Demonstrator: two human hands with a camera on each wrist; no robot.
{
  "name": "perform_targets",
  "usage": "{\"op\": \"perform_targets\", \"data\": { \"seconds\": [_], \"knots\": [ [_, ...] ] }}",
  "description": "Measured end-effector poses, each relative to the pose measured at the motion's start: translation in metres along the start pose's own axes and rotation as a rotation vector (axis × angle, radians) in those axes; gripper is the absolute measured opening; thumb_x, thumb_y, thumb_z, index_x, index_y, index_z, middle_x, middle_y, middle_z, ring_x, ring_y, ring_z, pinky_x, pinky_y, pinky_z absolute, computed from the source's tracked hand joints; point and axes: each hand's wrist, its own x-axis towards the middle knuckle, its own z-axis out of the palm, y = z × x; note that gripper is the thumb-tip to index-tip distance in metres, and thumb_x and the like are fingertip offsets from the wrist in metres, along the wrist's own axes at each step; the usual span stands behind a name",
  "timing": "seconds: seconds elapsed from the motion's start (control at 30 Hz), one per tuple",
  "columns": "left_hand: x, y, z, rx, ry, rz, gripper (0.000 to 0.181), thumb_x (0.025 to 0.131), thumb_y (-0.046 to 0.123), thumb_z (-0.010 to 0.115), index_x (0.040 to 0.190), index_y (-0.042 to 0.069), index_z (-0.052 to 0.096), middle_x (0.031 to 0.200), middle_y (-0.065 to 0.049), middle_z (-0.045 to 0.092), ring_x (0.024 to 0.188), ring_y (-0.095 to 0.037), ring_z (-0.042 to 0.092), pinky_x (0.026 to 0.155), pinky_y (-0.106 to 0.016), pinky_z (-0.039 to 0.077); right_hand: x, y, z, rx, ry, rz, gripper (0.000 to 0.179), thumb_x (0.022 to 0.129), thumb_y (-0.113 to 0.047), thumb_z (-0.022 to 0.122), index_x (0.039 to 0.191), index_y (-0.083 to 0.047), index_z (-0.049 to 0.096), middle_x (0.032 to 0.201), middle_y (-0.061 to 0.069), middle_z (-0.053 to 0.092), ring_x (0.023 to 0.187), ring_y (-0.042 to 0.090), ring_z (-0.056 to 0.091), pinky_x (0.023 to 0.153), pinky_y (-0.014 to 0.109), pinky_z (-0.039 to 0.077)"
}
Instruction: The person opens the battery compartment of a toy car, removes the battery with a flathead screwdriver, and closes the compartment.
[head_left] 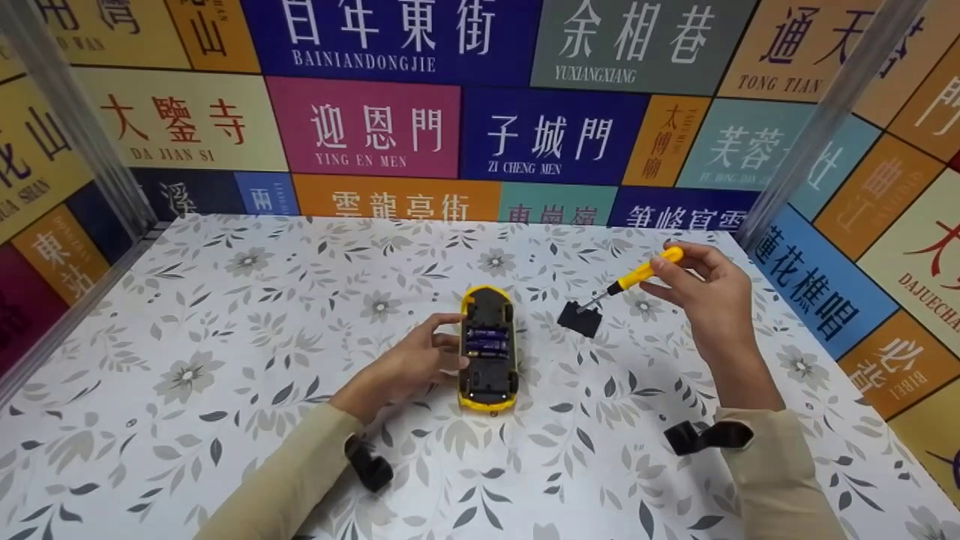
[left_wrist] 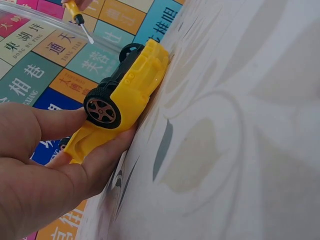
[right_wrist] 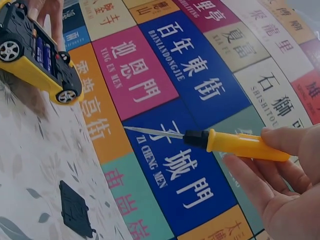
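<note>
Left hand [head_left: 420, 363] clamped on upside-down toy car [head_left: 487, 384], batteries [head_left: 487, 343] exposed. Right hand [head_left: 709, 292] pinching yellow screwdriver [head_left: 642, 272]; battery cover [head_left: 580, 322] on tabletop [head_left: 315, 270].

Yellow-black car [head_left: 487, 377]; yellow-black screwdriver [head_left: 634, 278]; black panel [head_left: 580, 321]; white tabletop [head_left: 300, 262], grey-floral.

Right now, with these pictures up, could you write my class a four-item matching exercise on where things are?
Things
1. toy car
2. purple batteries
3. black battery cover
4. yellow-handled screwdriver

Places
A. in the right hand
B. underside up, in the left hand
C. on the tabletop, unheld
D. inside the toy car

Pairs: 1-B; 2-D; 3-C; 4-A
</note>
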Motion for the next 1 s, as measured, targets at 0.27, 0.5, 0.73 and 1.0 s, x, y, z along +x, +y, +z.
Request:
{"op": "perform_targets", "data": {
  "seconds": [0.27, 0.5, 0.73, 1.0],
  "knots": [
    [0.002, -0.001, 0.001, -0.022, 0.010, 0.003, 0.071, 0.090, -0.012, 0.057, 0.151, 0.014, 0.031, 0.140, -0.026, 0.053, 0.112, -0.032, 0.064, 0.099, -0.050, 0.056, -0.003, -0.002, 0.010, -0.014, -0.016, 0.009, 0.032, 0.089, -0.012, 0.075, 0.115, -0.011, 0.056, 0.108, 0.004, 0.059, 0.095, 0.012, 0.068, 0.079, 0.029, 0.063],
    [0.001, -0.001, -0.002, -0.006, 0.023, 0.011, 0.070, 0.089, -0.012, 0.057, 0.151, 0.014, 0.033, 0.139, -0.025, 0.054, 0.111, -0.031, 0.064, 0.097, -0.049, 0.057, -0.002, -0.006, 0.027, -0.046, -0.050, 0.009, 0.029, 0.090, -0.011, 0.074, 0.111, -0.010, 0.055, 0.107, 0.005, 0.058, 0.097, 0.014, 0.067, 0.079, 0.031, 0.063],
    [0.001, -0.001, -0.002, -0.010, 0.011, 0.013, 0.070, 0.090, -0.011, 0.057, 0.151, 0.014, 0.033, 0.139, -0.025, 0.054, 0.113, -0.032, 0.063, 0.098, -0.049, 0.057, -0.003, 0.005, 0.049, -0.115, -0.090, -0.013, 0.026, 0.092, -0.009, 0.072, 0.110, -0.009, 0.053, 0.107, 0.006, 0.057, 0.095, 0.011, 0.069, 0.081, 0.029, 0.062],
    [0.000, 0.000, 0.000, -0.026, -0.001, 0.003, 0.072, 0.090, -0.012, 0.057, 0.152, 0.014, 0.031, 0.140, -0.025, 0.053, 0.113, -0.031, 0.062, 0.098, -0.050, 0.057, -0.010, 0.020, 0.072, -0.083, -0.056, -0.080, 0.029, 0.092, -0.006, 0.070, 0.112, -0.001, 0.050, 0.105, 0.009, 0.058, 0.092, 0.013, 0.069, 0.080, 0.029, 0.063]
  ]
}}
